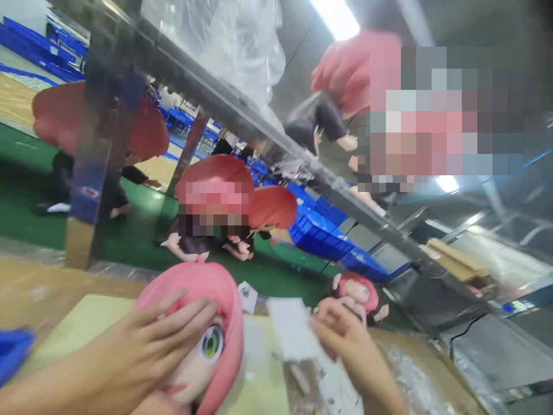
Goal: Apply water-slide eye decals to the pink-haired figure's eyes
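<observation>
A pink-haired doll's head [231, 340] faces up in front of me, one green eye in view. My left hand [159, 340] lies across its hair and face with the fingers stretched flat, hiding the other eye. To the right, my right hand [341, 334] has its fingers curled, with thumb and fingertips at the edge of a white paper sheet [289, 325]. The picture is blurred there, but the sheet seems pinched. Behind the head is a small paper with a printed eye [247, 295]. Under the doll lies a pale yellow sheet [272, 392].
Another pink-haired doll [356, 288] rests beyond my right hand. More dolls [216, 178] sit past the bench, and one [345, 75] is up on the metal shelf rail [268, 129]. Clear plastic [224, 46] hangs over the rail. A blue bin [15, 351] is at left.
</observation>
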Demonstrator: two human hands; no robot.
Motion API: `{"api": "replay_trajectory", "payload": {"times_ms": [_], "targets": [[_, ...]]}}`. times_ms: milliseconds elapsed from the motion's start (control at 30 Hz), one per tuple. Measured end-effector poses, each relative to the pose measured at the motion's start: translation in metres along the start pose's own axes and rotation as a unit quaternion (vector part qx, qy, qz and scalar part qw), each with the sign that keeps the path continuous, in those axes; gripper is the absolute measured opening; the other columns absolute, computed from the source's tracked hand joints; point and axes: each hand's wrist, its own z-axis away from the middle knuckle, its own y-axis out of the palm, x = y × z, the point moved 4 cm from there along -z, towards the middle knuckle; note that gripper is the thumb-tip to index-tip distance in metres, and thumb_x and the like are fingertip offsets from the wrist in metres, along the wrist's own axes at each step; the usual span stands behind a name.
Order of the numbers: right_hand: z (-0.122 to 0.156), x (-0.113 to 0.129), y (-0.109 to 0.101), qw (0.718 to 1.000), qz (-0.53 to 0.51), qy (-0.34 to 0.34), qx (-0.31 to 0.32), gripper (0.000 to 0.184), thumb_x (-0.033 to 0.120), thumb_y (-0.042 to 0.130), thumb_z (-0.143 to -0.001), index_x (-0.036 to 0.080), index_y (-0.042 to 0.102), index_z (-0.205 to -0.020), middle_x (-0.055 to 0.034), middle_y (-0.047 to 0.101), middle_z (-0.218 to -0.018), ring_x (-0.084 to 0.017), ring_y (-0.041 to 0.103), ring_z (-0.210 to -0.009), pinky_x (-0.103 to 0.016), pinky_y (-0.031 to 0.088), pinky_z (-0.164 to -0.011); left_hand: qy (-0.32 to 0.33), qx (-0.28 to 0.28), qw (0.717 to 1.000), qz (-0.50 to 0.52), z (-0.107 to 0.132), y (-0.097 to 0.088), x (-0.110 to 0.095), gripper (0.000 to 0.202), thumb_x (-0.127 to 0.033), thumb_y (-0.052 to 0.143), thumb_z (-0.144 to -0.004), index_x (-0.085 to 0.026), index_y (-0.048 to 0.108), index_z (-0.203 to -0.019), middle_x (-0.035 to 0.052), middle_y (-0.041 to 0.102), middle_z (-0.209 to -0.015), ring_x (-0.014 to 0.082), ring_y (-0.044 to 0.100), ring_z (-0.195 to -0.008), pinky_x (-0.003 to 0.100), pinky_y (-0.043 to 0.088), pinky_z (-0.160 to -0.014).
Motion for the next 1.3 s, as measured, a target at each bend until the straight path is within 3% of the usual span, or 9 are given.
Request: {"api": "replay_trajectory", "payload": {"times_ms": [133, 233, 367, 567, 700, 867, 967, 1067, 1300], "targets": [[-0.003, -0.049, -0.056, 0.988, -0.003, 0.000, -0.153, 0.031, 0.038, 0.072, -0.092, 0.017, 0.050, -0.089, 0.0084, 0.042, -0.066, -0.005, 0.035, -0.052, -0.016, 0.029, -0.047, 0.064, 0.029, 0.997, 0.028, -0.012, -0.020, 0.008, 0.061, -0.061, 0.035, -0.103, -0.018, 0.067, -0.131, 0.0095, 0.070, -0.135, 0.0231, 0.054, -0.135, 0.041, 0.015, -0.131], [0.000, -0.099, -0.068, 0.977, 0.019, 0.046, -0.207, 0.023, 0.031, 0.068, -0.096, 0.015, 0.053, -0.091, 0.0077, 0.043, -0.068, -0.004, 0.035, -0.051, -0.015, 0.030, -0.044, 0.094, 0.044, 0.994, 0.020, -0.007, -0.027, 0.011, 0.056, -0.055, 0.043, -0.103, -0.012, 0.064, -0.133, 0.0163, 0.067, -0.133, 0.0306, 0.054, -0.134, 0.051, 0.025, -0.128], [-0.002, -0.148, -0.041, 0.978, 0.070, 0.095, -0.174, 0.025, 0.037, 0.066, -0.098, 0.014, 0.057, -0.098, 0.0051, 0.049, -0.074, -0.005, 0.043, -0.055, -0.016, 0.039, -0.048, 0.090, 0.056, 0.994, 0.015, 0.011, -0.036, 0.018, 0.049, -0.052, 0.062, -0.095, -0.013, 0.065, -0.125, 0.0192, 0.061, -0.136, 0.0371, 0.054, -0.131, 0.056, 0.039, -0.119], [-0.022, -0.187, 0.013, 0.966, 0.200, 0.112, -0.120, 0.033, 0.047, 0.064, -0.098, 0.014, 0.059, -0.096, 0.0023, 0.054, -0.078, -0.007, 0.047, -0.061, -0.021, 0.045, -0.056, 0.045, 0.097, 0.994, -0.009, 0.022, -0.042, 0.022, 0.046, -0.047, 0.050, -0.101, -0.013, 0.060, -0.131, 0.0200, 0.060, -0.131, 0.0399, 0.055, -0.129, 0.056, 0.052, -0.102], [-0.015, -0.172, 0.028, 0.943, 0.281, 0.059, -0.170, 0.044, 0.059, 0.064, -0.092, 0.016, 0.059, -0.090, 0.0049, 0.045, -0.065, -0.007, 0.031, -0.051, -0.022, 0.031, -0.050, 0.052, 0.076, 0.996, 0.009, 0.014, -0.045, 0.015, 0.043, -0.044, 0.049, -0.101, -0.010, 0.064, -0.122, 0.0214, 0.060, -0.125, 0.0402, 0.057, -0.121, 0.054, 0.055, -0.091], [0.001, -0.117, 0.062, 0.954, 0.235, -0.081, -0.169, 0.044, 0.065, 0.057, -0.093, 0.022, 0.065, -0.098, -0.0036, 0.070, -0.090, -0.015, 0.061, -0.064, -0.026, 0.042, -0.052, 0.057, 0.050, 0.997, 0.006, -0.003, -0.039, 0.004, 0.044, -0.047, 0.049, -0.101, -0.012, 0.070, -0.117, 0.0182, 0.061, -0.124, 0.0366, 0.057, -0.118, 0.050, 0.054, -0.091], [0.006, -0.091, 0.088, 0.953, 0.171, -0.191, -0.162, 0.034, 0.055, 0.055, -0.097, 0.026, 0.062, -0.114, -0.0055, 0.069, -0.119, -0.020, 0.069, -0.097, -0.030, 0.056, -0.070, 0.058, 0.051, 0.997, -0.022, -0.009, -0.033, -0.002, 0.048, -0.051, 0.046, -0.103, -0.015, 0.071, -0.122, 0.0141, 0.066, -0.123, 0.0329, 0.057, -0.117, 0.049, 0.051, -0.098], [0.005, -0.081, 0.108, 0.942, 0.123, -0.280, -0.140, 0.033, 0.047, 0.057, -0.097, 0.024, 0.056, -0.122, -0.0100, 0.061, -0.134, -0.026, 0.058, -0.127, -0.044, 0.055, -0.098, 0.054, 0.055, 0.996, -0.046, -0.010, -0.028, -0.005, 0.051, -0.052, 0.039, -0.106, -0.017, 0.070, -0.127, 0.0113, 0.069, -0.125, 0.0311, 0.055, -0.120, 0.048, 0.047, -0.103], [0.000, -0.076, 0.124, 0.929, 0.110, -0.340, -0.096, 0.041, 0.035, 0.061, -0.097, 0.019, 0.053, -0.133, -0.0136, 0.054, -0.143, -0.022, 0.051, -0.136, -0.042, 0.047, -0.111, 0.072, 0.053, 0.993, -0.075, -0.010, -0.027, -0.004, 0.053, -0.053, 0.041, -0.105, -0.015, 0.070, -0.128, 0.0091, 0.074, -0.120, 0.0261, 0.056, -0.116, 0.045, 0.046, -0.104]]}}
